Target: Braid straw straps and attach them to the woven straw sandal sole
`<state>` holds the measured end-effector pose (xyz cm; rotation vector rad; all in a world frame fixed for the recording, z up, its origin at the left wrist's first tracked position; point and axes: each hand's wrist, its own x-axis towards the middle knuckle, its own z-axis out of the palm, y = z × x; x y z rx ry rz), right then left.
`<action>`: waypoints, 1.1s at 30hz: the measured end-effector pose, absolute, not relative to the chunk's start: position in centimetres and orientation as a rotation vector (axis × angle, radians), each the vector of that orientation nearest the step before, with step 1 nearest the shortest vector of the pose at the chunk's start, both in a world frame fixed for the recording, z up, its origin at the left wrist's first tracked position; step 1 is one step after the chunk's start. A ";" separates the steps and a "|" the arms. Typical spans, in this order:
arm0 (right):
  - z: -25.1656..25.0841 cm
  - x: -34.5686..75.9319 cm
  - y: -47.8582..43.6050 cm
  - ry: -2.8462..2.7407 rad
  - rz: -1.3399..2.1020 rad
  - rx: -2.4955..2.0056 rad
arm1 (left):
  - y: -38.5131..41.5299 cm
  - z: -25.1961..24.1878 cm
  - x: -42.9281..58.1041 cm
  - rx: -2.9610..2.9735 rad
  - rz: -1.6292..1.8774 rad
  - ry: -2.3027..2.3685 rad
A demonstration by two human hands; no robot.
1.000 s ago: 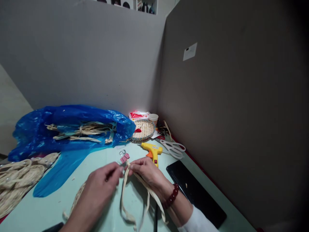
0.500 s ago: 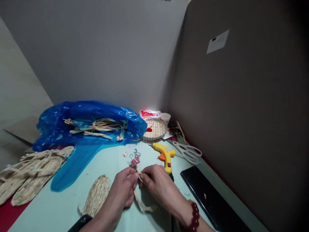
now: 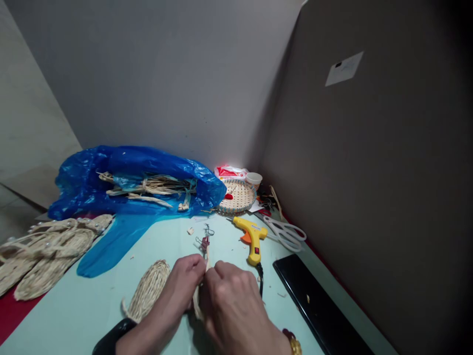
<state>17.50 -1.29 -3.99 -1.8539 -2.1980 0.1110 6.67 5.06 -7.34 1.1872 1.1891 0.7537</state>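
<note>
Pale dried-fibre strands (image 3: 197, 301) run down between my hands from a dark pink binder clip (image 3: 205, 242), which grips their far end. My left hand (image 3: 185, 278) is closed on the strands just below the clip, its thumb and fingertips pinching. Close against it, my right hand (image 3: 232, 298) is turned back-up with fingers curled round the strands; its fingertips are hidden. To the left of my left forearm lies an oval coiled sole (image 3: 151, 290) of twisted fibre, with a loose tail.
A yellow glue gun (image 3: 253, 236) lies beyond my right hand, with scissors (image 3: 286, 231) beside it. A black phone-like slab (image 3: 314, 301) rests at right. Blue plastic (image 3: 121, 246) with fibre bundles, a woven tray (image 3: 238, 199) and beaded woven sandals (image 3: 55, 256) stand along the back and left.
My right hand has rolled over, back upward, and come nearer to me and the left hand. The binder clip has turned on its side. The view has shifted slightly.
</note>
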 end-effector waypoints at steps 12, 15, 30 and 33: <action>-3.8 18.1 -1.1 -2.303 0.251 -1.775 | 4.4 -7.4 6.2 1.099 0.746 1.118; -3.5 19.6 -0.2 -1.947 0.388 -1.790 | 4.9 -8.1 6.1 1.178 0.792 1.138; -5.6 20.4 2.8 -1.620 0.961 -1.516 | 5.2 -6.7 5.9 1.503 0.688 1.205; -6.0 20.6 3.1 -1.541 0.983 -1.509 | 5.3 -6.3 5.9 1.632 0.678 1.270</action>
